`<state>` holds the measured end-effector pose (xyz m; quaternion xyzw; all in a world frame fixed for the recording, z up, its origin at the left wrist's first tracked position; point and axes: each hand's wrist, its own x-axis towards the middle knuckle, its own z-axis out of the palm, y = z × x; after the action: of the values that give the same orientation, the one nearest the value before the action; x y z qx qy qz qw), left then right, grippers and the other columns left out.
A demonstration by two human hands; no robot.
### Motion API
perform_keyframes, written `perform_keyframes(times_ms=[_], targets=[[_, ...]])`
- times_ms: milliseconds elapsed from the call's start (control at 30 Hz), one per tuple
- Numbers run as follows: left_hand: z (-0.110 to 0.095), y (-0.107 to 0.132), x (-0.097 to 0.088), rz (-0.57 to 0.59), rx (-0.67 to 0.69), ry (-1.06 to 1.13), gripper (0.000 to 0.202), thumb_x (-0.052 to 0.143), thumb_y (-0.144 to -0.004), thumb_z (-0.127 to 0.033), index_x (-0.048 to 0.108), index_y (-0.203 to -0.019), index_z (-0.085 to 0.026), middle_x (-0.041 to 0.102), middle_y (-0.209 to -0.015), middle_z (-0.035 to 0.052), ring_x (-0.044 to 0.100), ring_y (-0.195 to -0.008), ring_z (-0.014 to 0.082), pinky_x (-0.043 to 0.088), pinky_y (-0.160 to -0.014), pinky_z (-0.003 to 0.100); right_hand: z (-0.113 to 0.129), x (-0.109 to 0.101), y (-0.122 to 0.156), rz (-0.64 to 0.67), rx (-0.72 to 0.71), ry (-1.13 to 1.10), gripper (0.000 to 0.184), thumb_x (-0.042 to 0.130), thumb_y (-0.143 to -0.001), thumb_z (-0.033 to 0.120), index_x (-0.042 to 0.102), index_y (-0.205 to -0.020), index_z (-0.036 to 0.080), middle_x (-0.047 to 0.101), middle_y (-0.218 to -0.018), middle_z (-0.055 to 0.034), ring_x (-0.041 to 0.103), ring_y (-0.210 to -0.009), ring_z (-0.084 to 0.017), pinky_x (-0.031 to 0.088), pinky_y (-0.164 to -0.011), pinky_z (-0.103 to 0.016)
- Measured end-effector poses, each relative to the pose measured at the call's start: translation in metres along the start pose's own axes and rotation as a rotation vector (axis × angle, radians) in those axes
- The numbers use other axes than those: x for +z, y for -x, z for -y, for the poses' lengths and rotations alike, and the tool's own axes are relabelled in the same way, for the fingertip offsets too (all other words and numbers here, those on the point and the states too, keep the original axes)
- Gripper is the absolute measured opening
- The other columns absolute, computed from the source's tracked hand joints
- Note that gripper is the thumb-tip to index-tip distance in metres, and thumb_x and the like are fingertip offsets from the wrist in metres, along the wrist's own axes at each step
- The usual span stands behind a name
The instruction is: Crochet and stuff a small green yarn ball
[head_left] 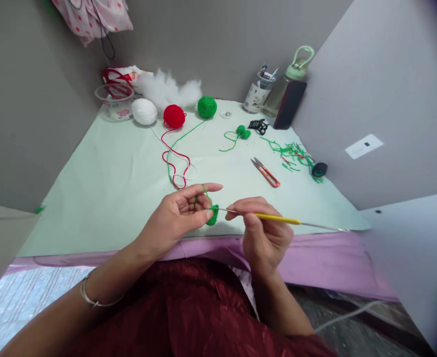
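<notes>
Near the table's front edge, my left hand (181, 210) pinches a small green crochet piece (213, 216) between thumb and fingers. Green yarn loops over its raised index finger and trails back toward the green yarn ball (207, 107). My right hand (265, 230) grips a crochet hook (278, 218) by its yellow handle, like a pen. The hook's thin metal end points left and meets the top of the green piece; whether it passes through a stitch is too small to tell. Its other metal end sticks out to the right.
Behind my hands lie a red yarn ball (174, 116), a white yarn ball (144, 111) and white stuffing (168, 90). To the right are thread snips (265, 172), green yarn scraps (294, 151), a black claw clip (259, 127), a phone (290, 105) and a bottle (278, 96). Walls enclose the table.
</notes>
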<state>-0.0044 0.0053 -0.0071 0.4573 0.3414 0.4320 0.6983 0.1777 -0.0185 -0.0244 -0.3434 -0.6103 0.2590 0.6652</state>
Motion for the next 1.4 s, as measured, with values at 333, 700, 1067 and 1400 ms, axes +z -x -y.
perform_keyframes(times_ms=[333,700,1067,1400], targets=[[-0.012,0.000,0.002,0.007,0.053,-0.274,0.039,0.074,-0.082,-0.017,0.076,-0.121,-0.021,0.060,-0.084,-0.0018,0.054,-0.076,0.0103,0.046,-0.072,0.025,0.003,-0.005,0.003,-0.030,0.179,-0.173,0.017,0.064,-0.099,0.019,0.080,-0.099,0.024,0.074,-0.087,-0.0020,0.065,-0.067,-0.012,0.053,-0.063,-0.029],[-0.018,0.001,-0.002,-0.007,0.386,-0.744,0.040,0.067,-0.080,-0.009,0.078,-0.117,-0.021,0.068,-0.082,0.0002,0.061,-0.075,0.0148,0.049,-0.079,0.029,0.003,-0.012,0.001,0.063,0.131,-0.009,0.014,0.065,-0.098,0.023,0.079,-0.097,0.022,0.073,-0.080,-0.0028,0.067,-0.066,-0.015,0.056,-0.061,-0.031],[-0.013,0.006,0.003,-0.063,0.148,-0.398,0.044,0.078,-0.085,-0.021,0.073,-0.128,-0.024,0.067,-0.086,-0.0017,0.062,-0.084,0.0143,0.049,-0.089,0.030,0.001,-0.004,0.003,0.006,0.092,-0.080,0.016,0.064,-0.099,0.018,0.079,-0.100,0.023,0.073,-0.086,-0.0016,0.066,-0.067,-0.013,0.056,-0.061,-0.029],[-0.002,0.004,0.011,-0.163,0.132,-0.229,0.042,0.083,-0.083,-0.024,0.076,-0.125,-0.024,0.065,-0.080,-0.0030,0.062,-0.083,0.0141,0.048,-0.089,0.028,-0.005,0.005,0.015,0.059,-0.350,0.432,0.038,0.067,-0.094,0.006,0.073,-0.125,0.026,0.078,-0.105,-0.0071,0.075,-0.090,-0.019,0.064,-0.073,-0.033]])
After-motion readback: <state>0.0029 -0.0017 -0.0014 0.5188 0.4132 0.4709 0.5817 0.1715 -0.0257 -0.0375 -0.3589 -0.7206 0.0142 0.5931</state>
